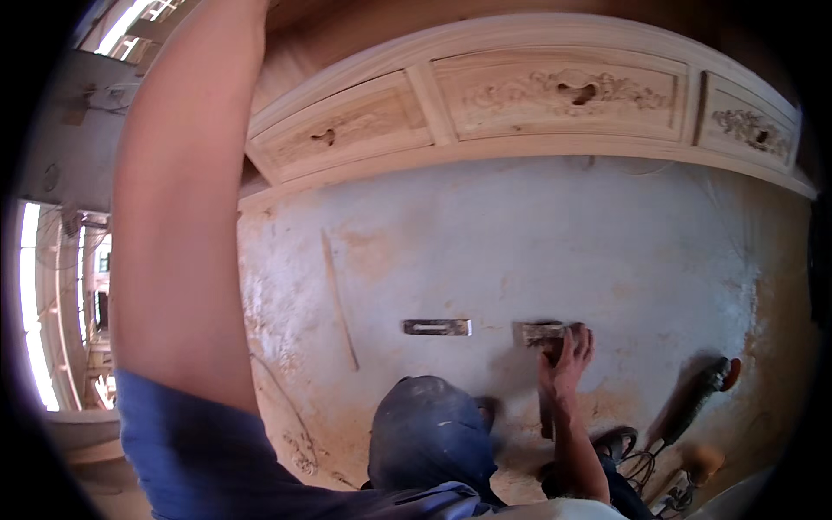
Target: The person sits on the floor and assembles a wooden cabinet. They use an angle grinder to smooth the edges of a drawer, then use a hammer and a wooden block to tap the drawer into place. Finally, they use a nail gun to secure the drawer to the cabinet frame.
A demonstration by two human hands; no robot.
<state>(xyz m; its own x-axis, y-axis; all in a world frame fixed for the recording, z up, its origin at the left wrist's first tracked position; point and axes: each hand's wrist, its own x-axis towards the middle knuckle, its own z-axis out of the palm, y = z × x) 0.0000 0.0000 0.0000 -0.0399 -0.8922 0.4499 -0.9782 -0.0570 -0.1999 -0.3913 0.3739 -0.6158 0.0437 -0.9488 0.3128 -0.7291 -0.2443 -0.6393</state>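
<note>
Grey, stained floor (485, 234) is lying open between the pale wooden cabinet's (485, 147) curved lower edge and your right hand (568, 360), whose fingers are gripping the right end of a small, worn block (539, 334). Bare floor is separating that block from the flat metal blade (438, 328) to its left, and a dark power tool (698, 399) is bounding the room on the right. Your left arm (182, 234) is crossing the top edge, so I cannot tell that hand's grip.
</note>
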